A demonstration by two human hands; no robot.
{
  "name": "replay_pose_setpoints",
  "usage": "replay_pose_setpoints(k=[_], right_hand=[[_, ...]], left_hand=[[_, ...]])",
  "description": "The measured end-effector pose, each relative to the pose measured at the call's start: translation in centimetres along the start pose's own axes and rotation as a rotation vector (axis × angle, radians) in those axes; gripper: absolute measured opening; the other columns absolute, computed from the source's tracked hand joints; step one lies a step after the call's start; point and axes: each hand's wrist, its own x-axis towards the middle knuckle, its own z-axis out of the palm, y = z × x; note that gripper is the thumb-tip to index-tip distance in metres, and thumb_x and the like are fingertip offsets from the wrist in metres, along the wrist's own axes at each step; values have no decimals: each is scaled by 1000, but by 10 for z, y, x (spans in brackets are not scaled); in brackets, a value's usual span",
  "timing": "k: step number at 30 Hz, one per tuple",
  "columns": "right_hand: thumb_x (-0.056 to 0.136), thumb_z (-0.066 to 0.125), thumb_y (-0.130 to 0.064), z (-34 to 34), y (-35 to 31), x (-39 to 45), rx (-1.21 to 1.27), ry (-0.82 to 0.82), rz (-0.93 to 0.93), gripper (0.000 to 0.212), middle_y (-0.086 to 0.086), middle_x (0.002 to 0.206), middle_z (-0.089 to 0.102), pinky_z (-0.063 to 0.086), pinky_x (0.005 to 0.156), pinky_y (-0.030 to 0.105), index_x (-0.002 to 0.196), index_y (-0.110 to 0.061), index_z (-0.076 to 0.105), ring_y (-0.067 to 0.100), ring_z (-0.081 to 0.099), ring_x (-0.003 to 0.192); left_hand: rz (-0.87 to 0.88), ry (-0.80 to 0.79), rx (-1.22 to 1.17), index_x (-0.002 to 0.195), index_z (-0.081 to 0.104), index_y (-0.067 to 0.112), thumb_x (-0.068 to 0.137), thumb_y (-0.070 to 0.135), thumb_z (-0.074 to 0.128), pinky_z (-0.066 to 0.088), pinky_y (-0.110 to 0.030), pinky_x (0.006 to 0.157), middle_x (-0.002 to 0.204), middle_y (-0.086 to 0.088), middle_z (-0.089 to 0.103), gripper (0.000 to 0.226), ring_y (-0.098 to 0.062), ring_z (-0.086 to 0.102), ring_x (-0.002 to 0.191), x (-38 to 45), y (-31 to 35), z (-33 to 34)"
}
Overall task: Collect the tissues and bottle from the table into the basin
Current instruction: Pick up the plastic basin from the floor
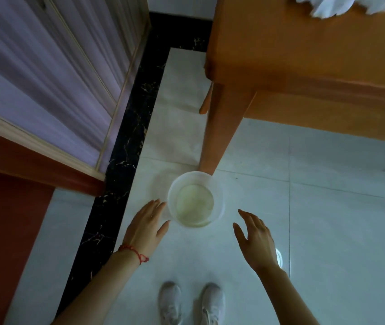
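A translucent white basin (172, 195) stands on the pale tiled floor beside the foot of the table leg; nothing lies inside it. My left hand (145, 227) hovers just left of its rim, fingers spread, holding nothing. My right hand (257, 239) is open too, a hand's width to the right of the basin. Crumpled white tissues (341, 4) lie on the orange wooden table (304, 50) at the top right, partly cut off by the frame edge. No bottle is in view.
The table leg (219, 127) rises right behind the basin. A black marble strip (125, 141) runs along the floor by a purple-panelled wall on the left. My two pale shoes (191, 303) stand on the tiles below the basin.
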Motion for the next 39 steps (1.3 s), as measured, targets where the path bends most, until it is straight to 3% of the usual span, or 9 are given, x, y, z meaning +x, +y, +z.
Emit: replay_pose_setpoints(k=[13,24,31,35,39], right_hand=[[89,52,-37,122,75,76,151,21,186,47,5,134,52,49,91,44,133,-19,43,24,51,120],[88,56,-33,177,116,137,253,15,219,52,10,132,55,46,90,37,135,-15,41,24,59,110],[88,57,-23,197,124,156,390,35,257,44,7,121,64,43,77,25,130,-12,47,14,58,82],[87,58,-18,202,127,159,464,60,293,35,9,108,69,42,77,23,121,-14,57,16,61,78],[87,57,-14,202,129,154,474,76,287,33,10,106,70,43,77,24,120,-12,58,17,63,77]], left_hand=[[-240,29,-249,138,34,11,90,31,48,34,-36,106,145,-10,39,54,-22,32,135,57,-56,118],[-332,7,-343,140,29,8,89,28,52,35,-41,106,144,-15,41,59,-29,38,133,110,-79,183],[-414,49,-431,138,33,5,86,9,55,43,-39,99,130,-24,54,56,-35,56,114,122,-84,204],[-449,148,-538,131,45,7,83,-1,55,42,-27,88,125,-21,58,50,-31,63,96,123,-86,207],[-447,187,-606,124,53,9,80,-4,57,42,-24,83,118,-18,63,47,-22,60,83,119,-84,206]])
